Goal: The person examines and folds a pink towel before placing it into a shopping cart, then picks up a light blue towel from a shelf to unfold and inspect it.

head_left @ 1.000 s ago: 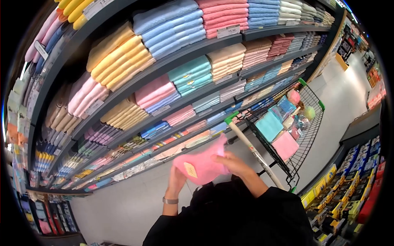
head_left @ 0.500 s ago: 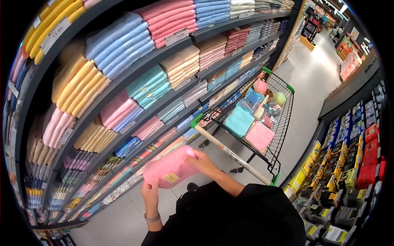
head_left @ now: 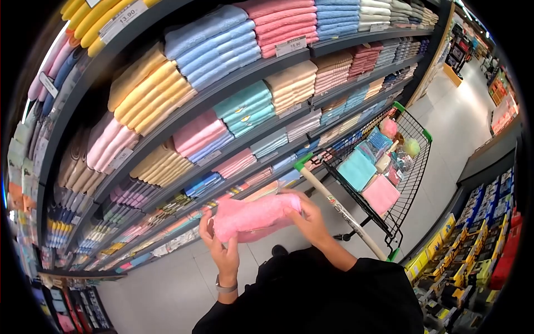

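A folded pink towel [head_left: 253,218] is held in front of me between both hands, its fuzzy side up. My left hand [head_left: 223,250], with a band on the wrist, grips its left end with fingers and thumb. My right hand [head_left: 310,224] pinches the opposite end. Beyond the right hand stands a shopping cart [head_left: 410,197] with a pale handle. In it lie a turquoise folded towel [head_left: 357,168], a pink folded towel [head_left: 381,194], a pink puff [head_left: 389,128], a pale green puff [head_left: 411,147] and smaller packs I cannot make out.
Shelves [head_left: 233,68] of folded towels in several colours, with price tags, run along the left and ahead. Packaged goods fill a lower rack [head_left: 464,250] on the right. A tiled aisle [head_left: 439,125] leads away past the cart.
The pink towel has been turned over, so its yellow label no longer shows. My left hand has shifted its grip around the left end. The view has swung left.
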Demonstrator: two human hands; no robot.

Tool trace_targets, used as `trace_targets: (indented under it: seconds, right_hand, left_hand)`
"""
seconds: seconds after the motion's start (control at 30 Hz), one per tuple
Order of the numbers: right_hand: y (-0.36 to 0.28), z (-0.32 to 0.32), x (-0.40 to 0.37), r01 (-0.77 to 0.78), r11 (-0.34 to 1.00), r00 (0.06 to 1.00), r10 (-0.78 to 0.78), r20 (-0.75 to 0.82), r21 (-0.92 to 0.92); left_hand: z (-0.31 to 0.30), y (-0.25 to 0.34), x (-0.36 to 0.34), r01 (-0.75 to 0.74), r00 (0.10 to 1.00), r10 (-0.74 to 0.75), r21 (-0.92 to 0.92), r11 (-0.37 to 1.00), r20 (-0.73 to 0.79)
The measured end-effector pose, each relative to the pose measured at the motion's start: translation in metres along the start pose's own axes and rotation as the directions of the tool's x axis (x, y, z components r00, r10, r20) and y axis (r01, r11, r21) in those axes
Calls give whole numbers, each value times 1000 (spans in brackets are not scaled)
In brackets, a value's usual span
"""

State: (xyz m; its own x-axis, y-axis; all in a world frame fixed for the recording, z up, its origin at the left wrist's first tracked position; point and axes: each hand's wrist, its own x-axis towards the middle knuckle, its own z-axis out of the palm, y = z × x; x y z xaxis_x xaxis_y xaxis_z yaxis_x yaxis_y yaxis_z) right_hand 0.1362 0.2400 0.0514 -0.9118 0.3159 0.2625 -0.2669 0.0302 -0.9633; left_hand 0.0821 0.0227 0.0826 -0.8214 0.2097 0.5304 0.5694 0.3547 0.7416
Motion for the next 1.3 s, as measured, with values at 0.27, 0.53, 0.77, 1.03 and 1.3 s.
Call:
trace_targets:
  seconds: [0.27,0.53,0.77,1.03,1.3]
  right_hand:
    - [-42,11,3,60,989,995,-70,71,137]
    - [1,20,-14,-224,957,969,198,148,185]
    - [-14,45,-18,-184,972,973,201,-113,144]
    - [-12,40,-37,-136,989,945,114,-307,-52]
    - [-28,-25,-52,-136,935,975,69,-211,-327]
  left_hand:
    - [-5,-16,-19,336,918,-392,-400,852,-63]
    - [-8,-36,-20,480,835,-550,-456,749,-26]
    - [3,-51,-23,398,886,-463,-478,783,-20]
    - [4,-71,-3,479,876,-386,-445,756,288]
    - [46,-14,64,350,482,42,-237,906,875]
